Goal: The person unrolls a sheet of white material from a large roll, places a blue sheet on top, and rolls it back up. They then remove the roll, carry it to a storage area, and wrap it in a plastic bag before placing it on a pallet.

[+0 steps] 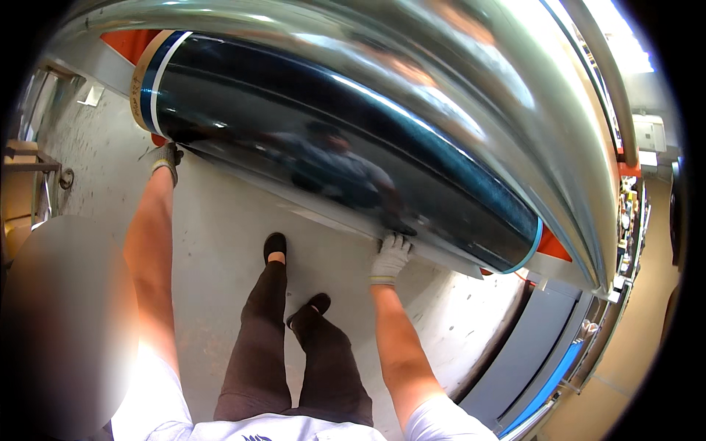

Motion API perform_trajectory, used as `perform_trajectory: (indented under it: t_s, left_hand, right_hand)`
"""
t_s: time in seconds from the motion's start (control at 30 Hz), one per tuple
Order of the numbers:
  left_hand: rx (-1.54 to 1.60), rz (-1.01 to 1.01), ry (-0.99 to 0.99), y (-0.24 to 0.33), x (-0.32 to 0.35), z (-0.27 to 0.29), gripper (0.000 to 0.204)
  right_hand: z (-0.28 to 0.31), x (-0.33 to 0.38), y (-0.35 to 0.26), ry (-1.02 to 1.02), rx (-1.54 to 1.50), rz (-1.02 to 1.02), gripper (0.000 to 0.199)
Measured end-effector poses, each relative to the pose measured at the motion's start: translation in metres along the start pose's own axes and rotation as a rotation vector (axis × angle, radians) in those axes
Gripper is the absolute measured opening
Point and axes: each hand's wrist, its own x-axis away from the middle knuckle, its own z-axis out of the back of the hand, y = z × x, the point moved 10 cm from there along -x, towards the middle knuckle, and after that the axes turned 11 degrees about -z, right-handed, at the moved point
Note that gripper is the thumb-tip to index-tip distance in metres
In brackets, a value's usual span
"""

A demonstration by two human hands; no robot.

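L grip [169,158], gloved, at lower L end of dk glossy roll [316,121]; fingers curled, can't tell if pinching. R grip [392,257], also gloved, at roll's lower edge, R of mid; hold unclear. Roll spans just beyond both grips. Lg shiny metal cyl. [529,125] past roll; grey floor [220,228] btwn & below grips.

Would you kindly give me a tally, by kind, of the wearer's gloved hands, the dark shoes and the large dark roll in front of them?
Gloved hands, left and right: 2
Dark shoes, left and right: 2
Dark roll: 1
Total: 5
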Motion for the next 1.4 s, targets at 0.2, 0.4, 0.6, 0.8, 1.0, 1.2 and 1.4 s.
perform_trajectory:
  t_s: [0.2,0.4,0.6,0.8,1.0,1.2,1.4]
  left_hand:
    - [0.046,0.041,-0.034,0.009,-0.015,0.015,0.021]
    - [-0.342,-0.678,0.071,0.122,-0.009,0.045,0.069]
    - [-0.391,-0.740,-0.235,0.200,-0.008,0.011,0.088]
    - [-0.676,-0.631,-0.168,0.237,-0.040,-0.010,0.085]
    - [-0.855,-0.712,-0.192,0.251,-0.045,-0.024,0.090]
    - [-0.485,-0.787,0.322,0.244,0.023,0.031,0.059]
    - [-0.564,-1.467,-0.258,0.219,0.279,-0.093,0.040]
  right_hand:
    - [0.048,-0.009,-0.002,0.215,-0.183,0.143,0.022]
    - [0.103,-0.024,0.000,0.280,-0.187,0.152,0.017]
    - [0.194,-0.074,0.006,0.235,-0.286,0.316,0.008]
    - [0.216,-0.127,0.006,0.087,-0.405,0.325,0.012]
    - [0.201,-0.151,0.025,-0.003,-0.544,0.172,0.025]
    - [0.195,-0.172,0.028,0.036,-0.363,0.253,0.061]
    - [0.105,-0.224,0.088,-0.278,-0.489,0.144,0.062]
